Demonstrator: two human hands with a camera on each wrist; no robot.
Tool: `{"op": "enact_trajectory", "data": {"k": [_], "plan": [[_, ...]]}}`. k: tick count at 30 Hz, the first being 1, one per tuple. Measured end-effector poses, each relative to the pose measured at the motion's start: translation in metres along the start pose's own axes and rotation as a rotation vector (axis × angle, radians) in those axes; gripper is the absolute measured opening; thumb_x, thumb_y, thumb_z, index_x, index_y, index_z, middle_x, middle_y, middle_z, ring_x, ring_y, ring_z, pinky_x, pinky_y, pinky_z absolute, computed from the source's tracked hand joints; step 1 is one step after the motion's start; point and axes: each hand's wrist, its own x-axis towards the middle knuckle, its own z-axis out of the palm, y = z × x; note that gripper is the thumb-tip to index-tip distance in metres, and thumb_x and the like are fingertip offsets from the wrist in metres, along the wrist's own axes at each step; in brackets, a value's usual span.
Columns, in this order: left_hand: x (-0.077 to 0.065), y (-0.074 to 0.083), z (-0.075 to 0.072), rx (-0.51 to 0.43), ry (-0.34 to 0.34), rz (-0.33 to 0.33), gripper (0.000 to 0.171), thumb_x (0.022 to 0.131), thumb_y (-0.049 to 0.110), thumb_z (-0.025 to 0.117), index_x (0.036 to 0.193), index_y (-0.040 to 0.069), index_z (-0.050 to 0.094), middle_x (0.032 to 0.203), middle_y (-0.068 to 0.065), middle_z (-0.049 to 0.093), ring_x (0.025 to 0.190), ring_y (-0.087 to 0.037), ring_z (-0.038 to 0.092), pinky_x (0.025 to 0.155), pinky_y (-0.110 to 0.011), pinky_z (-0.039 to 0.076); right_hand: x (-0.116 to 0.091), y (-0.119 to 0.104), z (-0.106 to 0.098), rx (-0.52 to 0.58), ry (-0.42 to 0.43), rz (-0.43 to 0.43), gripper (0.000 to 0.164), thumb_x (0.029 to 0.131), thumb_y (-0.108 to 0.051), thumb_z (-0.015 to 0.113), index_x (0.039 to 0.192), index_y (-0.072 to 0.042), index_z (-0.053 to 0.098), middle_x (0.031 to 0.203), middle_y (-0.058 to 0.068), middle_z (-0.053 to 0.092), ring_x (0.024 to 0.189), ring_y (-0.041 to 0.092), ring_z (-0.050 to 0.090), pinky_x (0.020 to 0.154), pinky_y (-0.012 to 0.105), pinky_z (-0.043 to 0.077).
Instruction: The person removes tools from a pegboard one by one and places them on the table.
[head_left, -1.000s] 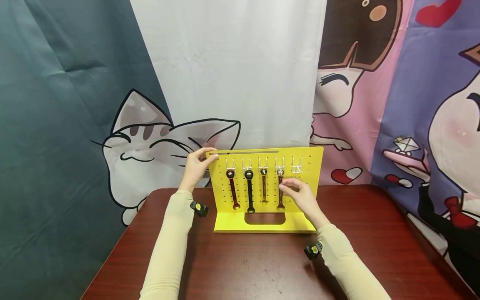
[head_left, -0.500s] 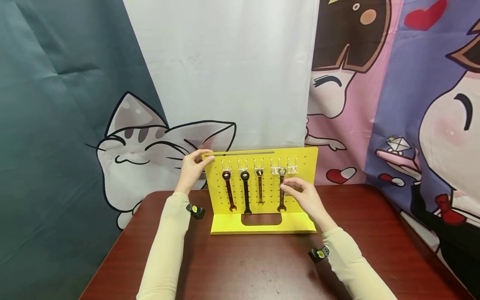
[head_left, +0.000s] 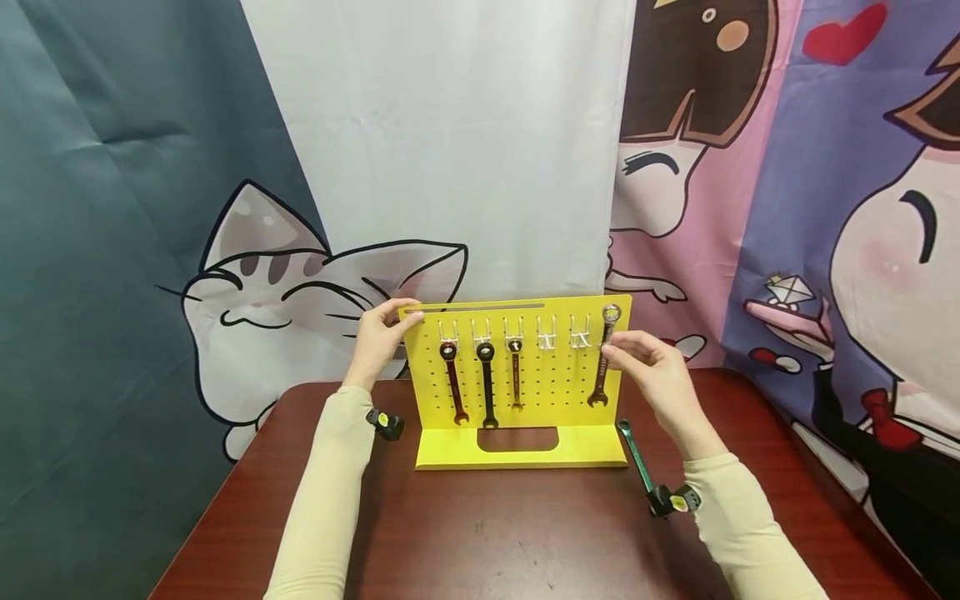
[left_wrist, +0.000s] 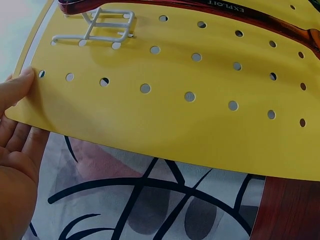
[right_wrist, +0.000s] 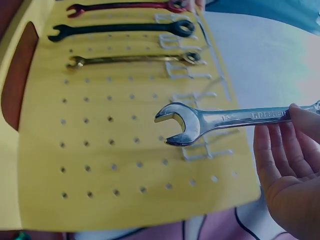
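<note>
My right hand pinches a silver combination wrench by its shaft, off the hooks and in front of the pegboard's right side. Its open end points down in the head view. My left hand grips the upper left corner of the yellow pegboard, thumb on the front face. Three wrenches hang from the white hooks: a red one, a black one and a smaller gold one. Right of them, two white hooks carry nothing.
A green wrench lies on the dark red table, right of the board's base and partly hidden by the right wrist camera. A printed curtain hangs behind the table.
The silver wrench has come off the fourth hook and moved right with my right hand. The green wrench has come into sight. My left hand keeps its grip on the board.
</note>
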Motion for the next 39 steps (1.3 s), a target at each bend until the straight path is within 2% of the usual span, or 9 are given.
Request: {"op": "enact_trajectory", "data": {"k": [5, 12, 21, 23, 26, 30, 33, 36, 39], "plan": [[0.003, -0.008, 0.001, -0.001, 0.005, 0.021, 0.03, 0.092, 0.033, 0.077, 0.115, 0.014, 0.075, 0.103, -0.006, 0.072, 0.08, -0.017, 0.059, 0.069, -0.027, 0.049, 0.0, -0.007, -0.019, -0.007, 0.058, -0.009, 0.017, 0.095, -0.009, 0.072, 0.11, -0.001, 0.07, 0.095, -0.006, 0.073, 0.083, 0.008, 0.069, 0.077, 0.021, 0.055], [0.002, -0.006, -0.001, 0.01, 0.025, 0.045, 0.031, 0.09, 0.037, 0.077, 0.113, 0.016, 0.075, 0.094, -0.004, 0.069, 0.069, -0.016, 0.05, 0.061, -0.025, 0.042, -0.003, -0.005, -0.045, 0.065, 0.099, 0.009, 0.016, 0.093, -0.005, 0.073, 0.109, -0.006, 0.072, 0.096, -0.006, 0.073, 0.081, 0.008, 0.07, 0.076, 0.019, 0.054], [0.003, -0.006, 0.0, 0.014, 0.008, 0.014, 0.029, 0.094, 0.028, 0.075, 0.118, 0.011, 0.073, 0.108, -0.011, 0.07, 0.075, -0.018, 0.053, 0.062, -0.022, 0.043, -0.01, 0.011, -0.07, 0.141, 0.105, 0.056, 0.016, 0.094, -0.002, 0.07, 0.109, -0.008, 0.072, 0.093, -0.006, 0.074, 0.08, 0.006, 0.07, 0.075, 0.019, 0.055], [0.002, -0.004, 0.001, 0.021, 0.007, 0.014, 0.028, 0.095, 0.023, 0.074, 0.119, 0.009, 0.073, 0.107, -0.015, 0.07, 0.073, -0.017, 0.052, 0.061, -0.022, 0.042, -0.011, 0.016, -0.073, 0.123, 0.113, 0.09, 0.015, 0.094, -0.004, 0.071, 0.107, -0.01, 0.073, 0.091, -0.007, 0.074, 0.079, 0.005, 0.069, 0.073, 0.019, 0.054], [-0.003, 0.011, 0.001, 0.031, 0.008, 0.02, 0.026, 0.095, 0.018, 0.073, 0.118, 0.005, 0.072, 0.103, -0.017, 0.069, 0.067, -0.014, 0.046, 0.059, -0.022, 0.039, -0.014, 0.024, -0.078, 0.08, 0.112, 0.146, 0.014, 0.094, -0.007, 0.072, 0.107, -0.012, 0.074, 0.09, -0.01, 0.073, 0.079, 0.004, 0.068, 0.072, 0.018, 0.054], [-0.011, 0.03, 0.0, 0.027, 0.0, 0.021, 0.025, 0.096, 0.015, 0.072, 0.117, 0.002, 0.072, 0.103, -0.016, 0.069, 0.068, -0.015, 0.048, 0.06, -0.022, 0.041, -0.018, 0.035, -0.085, 0.013, 0.097, 0.206, 0.014, 0.095, -0.011, 0.072, 0.108, -0.013, 0.074, 0.091, -0.013, 0.072, 0.081, 0.002, 0.067, 0.073, 0.018, 0.053], [-0.012, 0.031, 0.0, 0.024, 0.003, 0.019, 0.025, 0.095, 0.015, 0.072, 0.117, 0.002, 0.072, 0.102, -0.017, 0.069, 0.068, -0.014, 0.048, 0.06, -0.022, 0.041, -0.021, 0.044, -0.09, -0.049, 0.078, 0.237, 0.014, 0.096, -0.014, 0.071, 0.11, -0.013, 0.073, 0.092, -0.015, 0.072, 0.083, 0.001, 0.067, 0.073, 0.019, 0.053], [-0.012, 0.032, 0.0, 0.027, 0.01, 0.021, 0.025, 0.095, 0.015, 0.073, 0.116, 0.002, 0.072, 0.099, -0.018, 0.068, 0.065, -0.011, 0.044, 0.058, -0.022, 0.038, -0.024, 0.052, -0.093, -0.12, 0.058, 0.276, 0.021, 0.097, -0.02, 0.071, 0.114, -0.008, 0.072, 0.092, -0.016, 0.071, 0.084, 0.0, 0.066, 0.074, 0.019, 0.054], [-0.013, 0.034, 0.0, 0.034, 0.01, 0.026, 0.025, 0.095, 0.014, 0.073, 0.116, 0.002, 0.072, 0.095, -0.019, 0.067, 0.063, -0.013, 0.041, 0.057, -0.022, 0.037, -0.028, 0.06, -0.094, -0.19, 0.039, 0.322, 0.036, 0.097, -0.023, 0.071, 0.121, 0.004, 0.066, 0.092, -0.018, 0.069, 0.083, 0.001, 0.066, 0.075, 0.021, 0.054]]}}
